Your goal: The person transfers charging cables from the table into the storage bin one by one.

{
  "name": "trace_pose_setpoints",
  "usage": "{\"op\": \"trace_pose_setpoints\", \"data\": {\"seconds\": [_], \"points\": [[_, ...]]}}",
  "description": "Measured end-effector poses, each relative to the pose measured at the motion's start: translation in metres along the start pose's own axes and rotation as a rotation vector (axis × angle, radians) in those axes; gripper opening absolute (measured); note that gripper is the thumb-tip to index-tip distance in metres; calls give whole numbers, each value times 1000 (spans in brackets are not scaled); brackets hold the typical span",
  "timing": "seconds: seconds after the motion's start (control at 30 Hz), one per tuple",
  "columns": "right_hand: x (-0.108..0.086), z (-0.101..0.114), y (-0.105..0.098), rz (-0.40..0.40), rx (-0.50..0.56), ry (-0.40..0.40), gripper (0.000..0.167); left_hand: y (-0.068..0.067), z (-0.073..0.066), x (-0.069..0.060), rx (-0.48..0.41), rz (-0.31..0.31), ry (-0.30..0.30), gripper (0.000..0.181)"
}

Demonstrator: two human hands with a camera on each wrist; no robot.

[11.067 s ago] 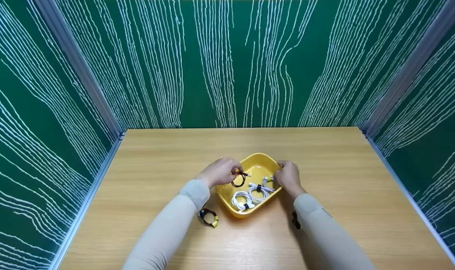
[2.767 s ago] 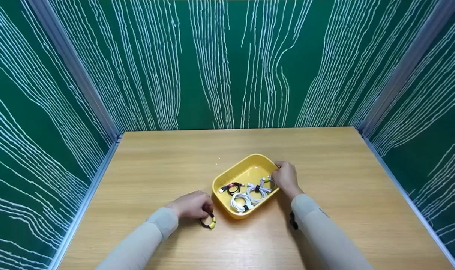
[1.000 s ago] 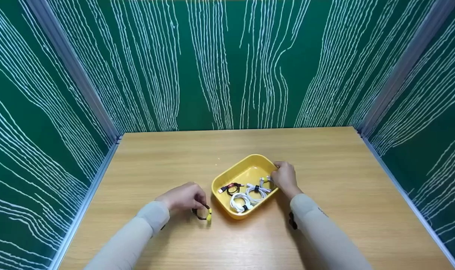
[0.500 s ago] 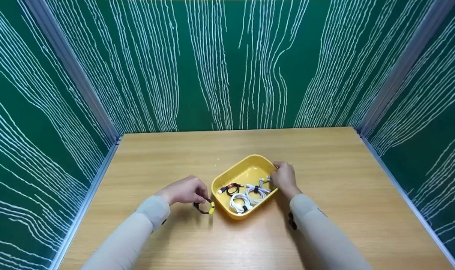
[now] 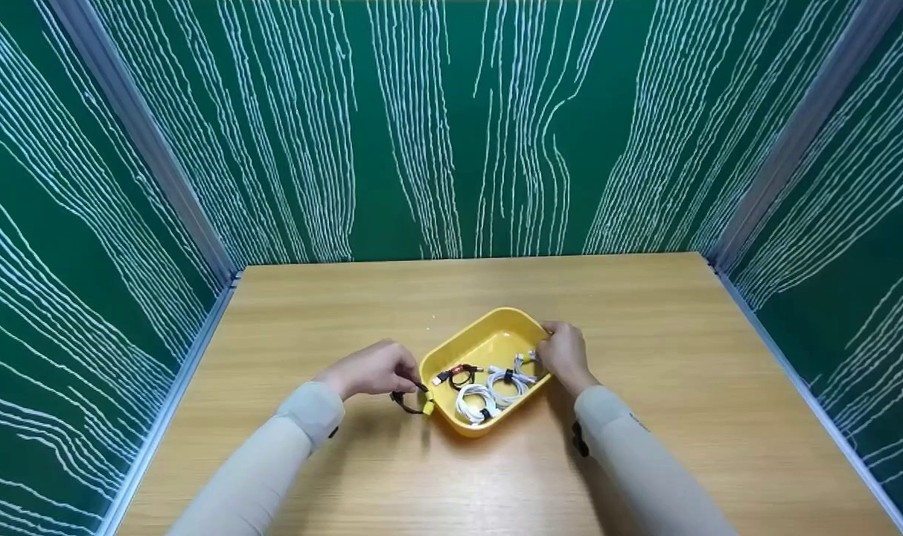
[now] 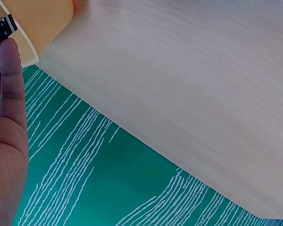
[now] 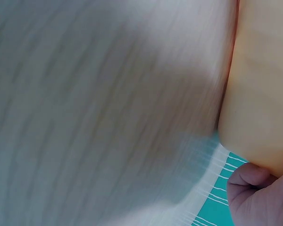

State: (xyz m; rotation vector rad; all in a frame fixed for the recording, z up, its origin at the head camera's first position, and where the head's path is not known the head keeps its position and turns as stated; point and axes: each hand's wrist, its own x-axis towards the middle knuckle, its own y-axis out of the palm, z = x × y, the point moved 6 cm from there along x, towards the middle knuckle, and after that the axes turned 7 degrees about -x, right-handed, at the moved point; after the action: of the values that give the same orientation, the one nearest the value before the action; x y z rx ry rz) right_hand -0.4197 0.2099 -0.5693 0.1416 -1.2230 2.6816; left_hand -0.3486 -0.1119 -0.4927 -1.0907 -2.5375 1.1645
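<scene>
My left hand pinches a coiled black cable with yellow bands, held up at the left rim of a yellow plastic bin. In the left wrist view a black USB plug sticks out beside the fingertips. My right hand grips the bin's right rim; the right wrist view shows its thumb against the bin's outer wall. Inside the bin lie a black cable with a red band, two white coiled cables with black ties, and a white cable with a yellow band, partly behind the right hand.
The bin stands on a wooden table. Green walls with white wavy lines enclose its back and both sides, joined by grey metal posts. Tiny pale specks lie behind the bin.
Earlier my left hand held the red-banded cable over the bin; now that cable lies inside. The hand has since picked the yellow-banded cable off the table and brought it to the rim.
</scene>
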Motion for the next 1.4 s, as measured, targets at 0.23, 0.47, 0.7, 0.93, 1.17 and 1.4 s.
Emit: {"op": "trace_pose_setpoints", "data": {"seconds": [0.23,0.47,0.7,0.93,1.17,1.4], "points": [[-1,1,0,8,8,6,46,-4,-4,3,-17,-33,2,6],[-2,1,0,-5,18,-6,39,-7,-8,8,-26,-44,-15,6],[-1,-2,2,35,45,16,38,-7,-11,17,-14,-59,-4,9],[-2,0,1,31,51,12,38,-8,-14,20,-31,-66,2,9],[-3,1,0,9,46,0,30,-7,-20,26,-24,-76,18,9],[-4,-3,0,30,47,27,37,-6,-24,32,-44,-88,0,10]]}}
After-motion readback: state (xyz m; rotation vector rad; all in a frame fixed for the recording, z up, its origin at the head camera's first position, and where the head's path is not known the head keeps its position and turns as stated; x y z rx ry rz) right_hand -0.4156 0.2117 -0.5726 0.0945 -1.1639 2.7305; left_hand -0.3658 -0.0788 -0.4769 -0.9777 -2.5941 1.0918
